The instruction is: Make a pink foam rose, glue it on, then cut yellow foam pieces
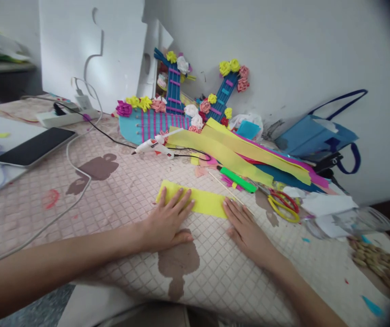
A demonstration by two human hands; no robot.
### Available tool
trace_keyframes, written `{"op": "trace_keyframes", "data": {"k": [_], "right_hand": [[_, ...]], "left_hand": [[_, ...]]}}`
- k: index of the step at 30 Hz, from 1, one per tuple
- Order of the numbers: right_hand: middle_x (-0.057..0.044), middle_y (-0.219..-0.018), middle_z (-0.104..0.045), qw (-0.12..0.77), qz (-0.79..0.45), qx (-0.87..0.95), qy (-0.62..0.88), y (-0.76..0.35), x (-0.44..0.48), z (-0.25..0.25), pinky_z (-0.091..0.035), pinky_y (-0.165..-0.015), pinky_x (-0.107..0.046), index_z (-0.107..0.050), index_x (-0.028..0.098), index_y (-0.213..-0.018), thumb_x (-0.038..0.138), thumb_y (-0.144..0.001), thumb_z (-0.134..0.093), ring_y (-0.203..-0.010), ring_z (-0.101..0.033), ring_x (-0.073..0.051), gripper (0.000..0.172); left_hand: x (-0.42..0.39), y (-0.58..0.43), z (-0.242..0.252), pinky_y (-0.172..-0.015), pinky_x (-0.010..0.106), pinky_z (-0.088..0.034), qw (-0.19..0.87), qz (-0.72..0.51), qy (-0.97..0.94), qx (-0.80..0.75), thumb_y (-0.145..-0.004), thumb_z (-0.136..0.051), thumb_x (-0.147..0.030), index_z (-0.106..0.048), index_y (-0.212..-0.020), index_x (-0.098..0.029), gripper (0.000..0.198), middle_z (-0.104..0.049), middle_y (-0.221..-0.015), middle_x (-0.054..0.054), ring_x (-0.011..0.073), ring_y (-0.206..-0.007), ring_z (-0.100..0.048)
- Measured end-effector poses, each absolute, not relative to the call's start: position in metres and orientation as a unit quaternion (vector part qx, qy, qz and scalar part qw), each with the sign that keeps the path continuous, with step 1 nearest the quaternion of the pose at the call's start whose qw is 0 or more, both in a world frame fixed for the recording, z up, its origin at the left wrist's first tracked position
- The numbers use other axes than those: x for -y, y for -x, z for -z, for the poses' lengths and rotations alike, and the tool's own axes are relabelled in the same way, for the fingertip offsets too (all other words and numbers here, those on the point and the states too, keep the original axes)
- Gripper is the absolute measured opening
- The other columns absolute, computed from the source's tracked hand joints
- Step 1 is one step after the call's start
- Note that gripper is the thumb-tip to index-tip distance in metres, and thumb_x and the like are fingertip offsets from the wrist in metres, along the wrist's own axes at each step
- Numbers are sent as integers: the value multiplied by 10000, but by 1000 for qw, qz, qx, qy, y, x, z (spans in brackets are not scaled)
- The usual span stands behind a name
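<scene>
A short yellow strip [208, 203] lies flat on the tabletop [215, 268] near the middle of the frame, slightly slanted down to the right. The left hand [170, 218] is palm down with its fingers spread and extended, their tips resting on the strip's left part; it is unclenched and grips nothing. The right hand [247, 227] is likewise extended and ungripping, fingers close together, the tips touching the strip's right end.

A thin stick [219, 181] slants down from above the strip to just beside the right fingers, the closest obstacle there. Above it, right of centre, lie a green marker [238, 180] and scissors [285, 206] with red and yellow handles. Long yellow strips [229, 152] stretch behind these, overlapping magenta and blue ones. At upper centre, a white glue gun [154, 144] rests in front of a blue panel [128, 128] trimmed with paper flowers. A dark-screened phone [36, 146] and a white power strip [65, 118] occupy the left, while a blue bag [320, 136] stands at upper right.
</scene>
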State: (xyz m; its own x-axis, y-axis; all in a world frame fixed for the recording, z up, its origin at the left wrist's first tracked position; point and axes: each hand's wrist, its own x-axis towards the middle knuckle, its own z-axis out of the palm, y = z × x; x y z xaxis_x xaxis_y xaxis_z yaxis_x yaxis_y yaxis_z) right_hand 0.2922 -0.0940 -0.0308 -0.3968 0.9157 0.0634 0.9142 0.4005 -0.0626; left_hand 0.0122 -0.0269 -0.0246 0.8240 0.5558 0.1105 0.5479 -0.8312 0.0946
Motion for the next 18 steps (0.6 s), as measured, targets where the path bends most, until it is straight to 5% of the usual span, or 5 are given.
{"op": "trace_keyframes", "data": {"k": [18], "right_hand": [[-90,-1517,-167,69,-7,806,588,-306,102,39,-207,-1097,-519,-38,230,-1468,326,-930,-339,-1383,-177,-230,624]], "left_hand": [[29,-8,26,-993,693,-109,41,-69,-952,-295,-835,-281,-672,-267,-1420,-163,775,-169,-1493,193,406,-1353,-151]]}}
